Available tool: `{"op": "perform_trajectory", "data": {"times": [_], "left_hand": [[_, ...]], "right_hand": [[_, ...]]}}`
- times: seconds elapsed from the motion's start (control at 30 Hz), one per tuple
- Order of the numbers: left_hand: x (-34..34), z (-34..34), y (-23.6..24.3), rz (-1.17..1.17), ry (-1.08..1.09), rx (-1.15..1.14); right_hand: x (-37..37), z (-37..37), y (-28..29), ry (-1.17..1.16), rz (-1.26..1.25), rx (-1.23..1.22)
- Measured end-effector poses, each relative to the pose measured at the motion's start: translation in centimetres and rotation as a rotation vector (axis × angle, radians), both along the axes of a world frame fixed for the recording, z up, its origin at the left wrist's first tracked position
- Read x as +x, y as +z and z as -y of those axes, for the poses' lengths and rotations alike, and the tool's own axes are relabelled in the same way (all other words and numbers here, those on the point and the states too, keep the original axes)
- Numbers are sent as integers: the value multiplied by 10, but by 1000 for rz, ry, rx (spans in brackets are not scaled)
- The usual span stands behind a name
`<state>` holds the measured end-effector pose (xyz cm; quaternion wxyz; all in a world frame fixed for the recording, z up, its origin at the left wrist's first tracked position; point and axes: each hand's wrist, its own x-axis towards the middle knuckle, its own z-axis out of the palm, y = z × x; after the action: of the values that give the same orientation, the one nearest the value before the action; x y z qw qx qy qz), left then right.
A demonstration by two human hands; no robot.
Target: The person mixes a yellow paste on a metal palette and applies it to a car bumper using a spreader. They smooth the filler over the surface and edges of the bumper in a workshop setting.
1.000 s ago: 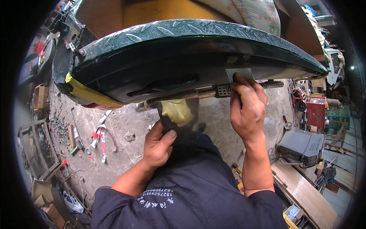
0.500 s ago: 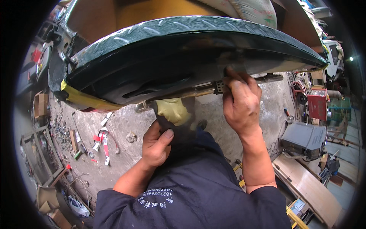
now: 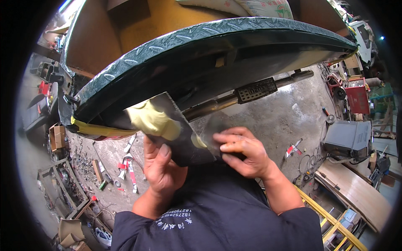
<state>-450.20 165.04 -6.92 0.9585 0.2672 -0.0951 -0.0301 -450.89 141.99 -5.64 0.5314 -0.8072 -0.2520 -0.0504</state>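
Left of centre, my left hand (image 3: 161,171) had the board (image 3: 188,152) pinched, thumb on its face, fingers tucked behind. And there was the putty (image 3: 153,119), yellow and thick, heaped over the board's upper left part! Just right of centre, my right hand (image 3: 248,154) gripped the blade (image 3: 214,127) between thumb and fingers, the blade only a blur beside the board's right edge. A small yellow smear (image 3: 199,142) lay where the two met; on which one, I couldn't tell, nor whether they touched. Across the upper frame curved the dark panel (image 3: 259,54), its rim (image 3: 184,37) above, a pipe (image 3: 215,104) below, yellow tape (image 3: 99,130) at its left end. Neither hand was on it. The step, as I judged it: working the blade at the board, loading or cleaning it, hard to say which. The next move, I reckoned, called for a steady board, a firm pinch on the blade and no tilt that would slide the heap off.
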Motion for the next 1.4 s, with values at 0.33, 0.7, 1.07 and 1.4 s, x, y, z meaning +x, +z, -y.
{"op": "perform_trajectory", "data": {"times": [0.33,0.7,1.07,1.4], "left_hand": [[-8,-7,-7,-74,26,90],[-21,-1,-20,-164,79,102],[-12,12,-16,-106,52,100],[-4,22,-5,-29,22,116]], "right_hand": [[64,-4,6,-194,571,-604],[94,7,16,-120,579,-682],[99,39,33,-99,539,-779],[83,77,47,-172,463,-773]]}}
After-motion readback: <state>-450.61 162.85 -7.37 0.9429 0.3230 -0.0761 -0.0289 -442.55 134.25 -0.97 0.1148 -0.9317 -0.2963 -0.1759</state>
